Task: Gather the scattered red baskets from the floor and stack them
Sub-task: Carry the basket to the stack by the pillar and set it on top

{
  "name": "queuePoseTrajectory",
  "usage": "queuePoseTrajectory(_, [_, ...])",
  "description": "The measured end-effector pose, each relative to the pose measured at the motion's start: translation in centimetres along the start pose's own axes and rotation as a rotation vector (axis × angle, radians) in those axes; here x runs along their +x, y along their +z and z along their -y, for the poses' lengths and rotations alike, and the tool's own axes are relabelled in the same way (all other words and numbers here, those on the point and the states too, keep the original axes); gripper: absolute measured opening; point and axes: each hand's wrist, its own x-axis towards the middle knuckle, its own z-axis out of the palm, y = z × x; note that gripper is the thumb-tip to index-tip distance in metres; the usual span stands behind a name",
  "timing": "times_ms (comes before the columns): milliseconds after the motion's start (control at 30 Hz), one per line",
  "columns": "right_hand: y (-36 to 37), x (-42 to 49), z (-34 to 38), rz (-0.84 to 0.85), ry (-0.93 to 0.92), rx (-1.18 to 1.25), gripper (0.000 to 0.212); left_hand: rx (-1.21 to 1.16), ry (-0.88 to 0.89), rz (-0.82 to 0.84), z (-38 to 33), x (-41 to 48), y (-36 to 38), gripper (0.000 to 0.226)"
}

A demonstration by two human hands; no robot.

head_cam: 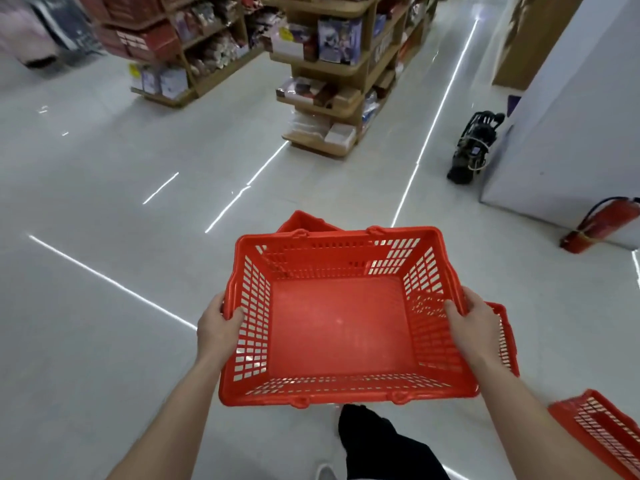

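I hold an empty red basket (341, 327) level above the floor, its open top facing me. My left hand (220, 323) grips its left rim and my right hand (472, 320) grips its right rim, fingers curled inside. Behind it a second red basket (306, 221) pokes out on the floor, mostly hidden. Another red basket (505, 337) shows under my right hand, partly covered. A further red basket (602, 433) lies at the bottom right corner, cut off by the frame edge.
Wooden shop shelves (332, 81) full of goods stand ahead, another shelf unit (180, 46) at the far left. A white wall (568, 116) rises on the right with a red fire extinguisher (599, 225) lying at its foot and a black device (472, 147) beside it. My dark trouser leg (377, 441) is below the basket.
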Motion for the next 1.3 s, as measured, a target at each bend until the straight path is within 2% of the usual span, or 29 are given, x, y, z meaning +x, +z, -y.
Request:
queuePoseTrajectory(300, [12.4, 15.0, 2.3, 0.016, 0.143, 0.076, 0.037, 0.126, -0.037, 0.012, -4.1, 18.7, 5.6, 0.030])
queuePoseTrajectory(600, [24.8, 27.5, 1.4, -0.008, 0.288, 0.060, 0.038, 0.331, -0.077, 0.138, -5.1, 37.9, 13.8, 0.041])
queuePoseTrajectory(867, [33.3, 29.1, -1.3, -0.023, 0.513, 0.125, 0.039, 0.433, -0.061, 0.291, -2.8, 49.7, 19.7, 0.040])
queuePoseTrajectory(1000, [36.5, 28.1, -2.3, -0.050, 0.630, 0.126, 0.047, 0.453, -0.050, 0.412, -0.9, 53.5, 22.0, 0.038])
queuePoseTrajectory(1300, [39.5, 30.5, -3.7, -0.243, 0.572, 0.101, 0.030, 0.420, 0.081, 0.460, 1.7, 58.5, 27.0, 0.035])
